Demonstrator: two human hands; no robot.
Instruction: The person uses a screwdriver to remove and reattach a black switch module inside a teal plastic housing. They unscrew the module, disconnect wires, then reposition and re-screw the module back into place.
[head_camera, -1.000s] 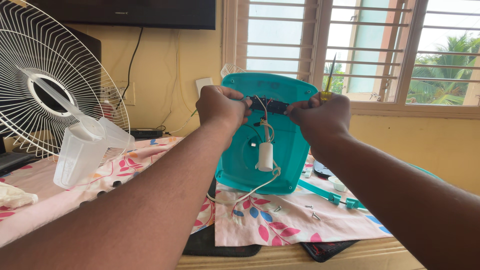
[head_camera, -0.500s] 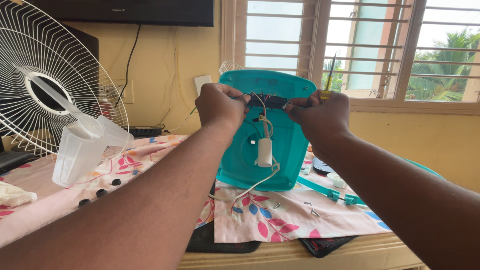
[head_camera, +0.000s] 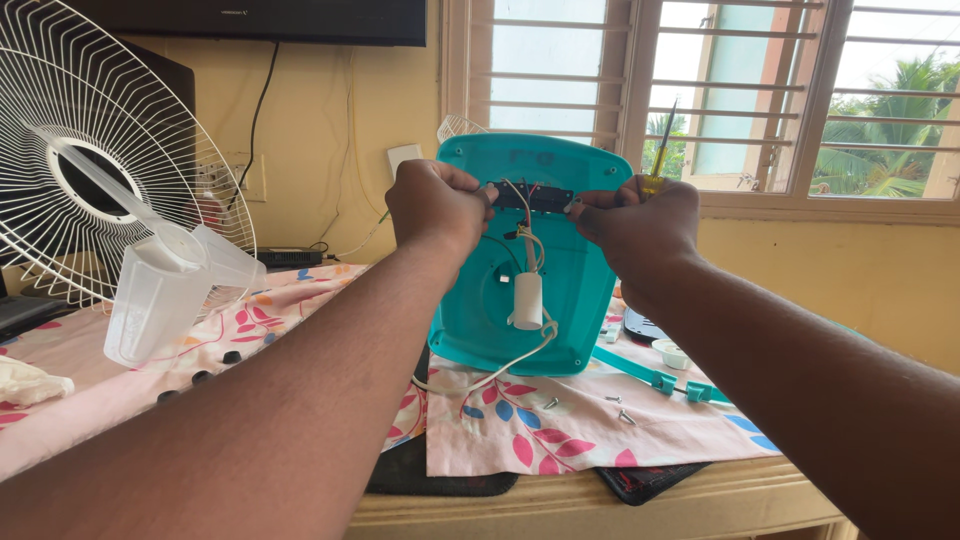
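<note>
Nothing has shifted: two hands, left hand (head_camera: 437, 205) and right hand (head_camera: 630, 222), pinch one black part (head_camera: 530, 196) on one teal base (head_camera: 555, 300), perhaps three screws (head_camera: 618, 405) below.

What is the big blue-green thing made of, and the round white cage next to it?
The blue-green fan base looks like smooth moulded plastic, with an even colour and a soft shine. The white cage seems to be thin metal wire coated white, though it could be plastic.

A big white wire fan guard (head_camera: 95, 150) stands on the left, with a see-through fan blade (head_camera: 160, 285) leaning in front of it. A flowery cloth (head_camera: 560, 420) covers the table, and small screws (head_camera: 620, 410) lie on it. Behind is a window with bars (head_camera: 760, 90), and palm trees outside.
</note>
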